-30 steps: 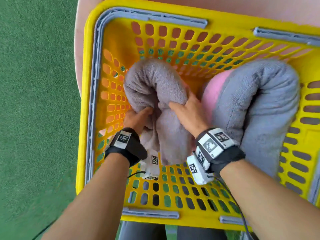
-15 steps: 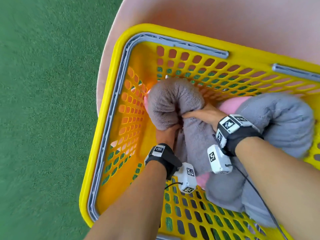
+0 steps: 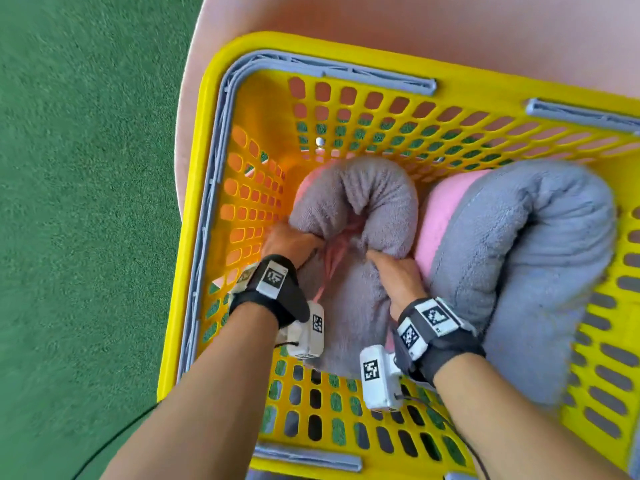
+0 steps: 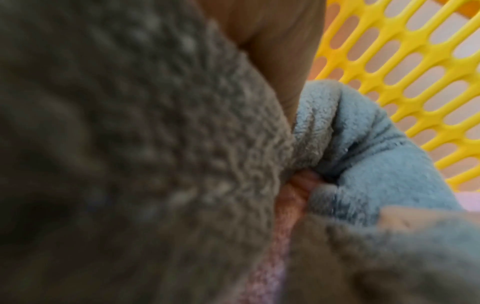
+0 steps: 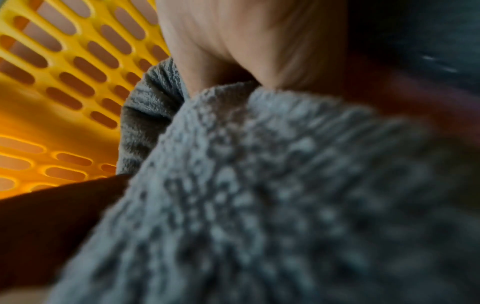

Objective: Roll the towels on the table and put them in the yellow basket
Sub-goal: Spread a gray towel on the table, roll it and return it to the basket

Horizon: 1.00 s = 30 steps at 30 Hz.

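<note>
The yellow basket (image 3: 346,53) stands on the pink table. Inside it, at the left, a taupe-grey rolled towel (image 3: 374,199) is bent into an arch, with a pink lining showing in its fold. My left hand (image 3: 291,242) grips the arch's left limb, fingers buried under the cloth. My right hand (image 3: 394,275) grips the right limb, fingertips tucked into the fold. A bigger blue-grey rolled towel (image 3: 540,258) with a pink side lies against it on the right. The same taupe-grey towel (image 4: 130,144) (image 5: 259,195) fills both wrist views, blurred, before the basket wall (image 4: 389,61) (image 5: 64,61).
The pink table (image 3: 415,22) reaches beyond the basket's far side; its rounded edge runs just left of the basket. Green carpet floor (image 3: 86,202) lies to the left. Grey folded handles (image 3: 363,76) sit along the rim. The near part of the basket floor (image 3: 346,420) is bare.
Both hands have pushed the taupe-grey towel down and towards the basket's far-left corner. My left hand shifted to the towel's left limb. The view has swung right and back.
</note>
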### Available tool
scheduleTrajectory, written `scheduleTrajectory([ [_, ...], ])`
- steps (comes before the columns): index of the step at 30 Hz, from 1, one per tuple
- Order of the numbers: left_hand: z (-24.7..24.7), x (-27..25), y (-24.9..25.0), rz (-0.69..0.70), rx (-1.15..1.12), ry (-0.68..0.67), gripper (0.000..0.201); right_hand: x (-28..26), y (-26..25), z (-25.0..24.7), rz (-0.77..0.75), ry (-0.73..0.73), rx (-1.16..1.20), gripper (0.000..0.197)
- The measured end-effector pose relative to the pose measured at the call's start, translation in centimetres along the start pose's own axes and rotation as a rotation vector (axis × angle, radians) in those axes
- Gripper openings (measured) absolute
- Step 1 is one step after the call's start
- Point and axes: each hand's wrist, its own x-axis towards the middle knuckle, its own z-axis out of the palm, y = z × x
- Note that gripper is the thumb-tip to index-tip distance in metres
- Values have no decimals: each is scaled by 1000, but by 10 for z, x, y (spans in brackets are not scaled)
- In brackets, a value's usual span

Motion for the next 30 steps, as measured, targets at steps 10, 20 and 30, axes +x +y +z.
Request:
scheduleTrajectory([
  [10, 18, -32, -9, 100, 78, 239, 77, -5, -4, 5, -201, 74, -108, 72],
  [20, 58, -43, 23, 40, -261, -296, 83, -10, -9, -10, -233, -128, 78, 18],
  [30, 70, -17, 2, -77, -427, -347, 87, -1, -4, -8, -245, -224, 89, 67],
])
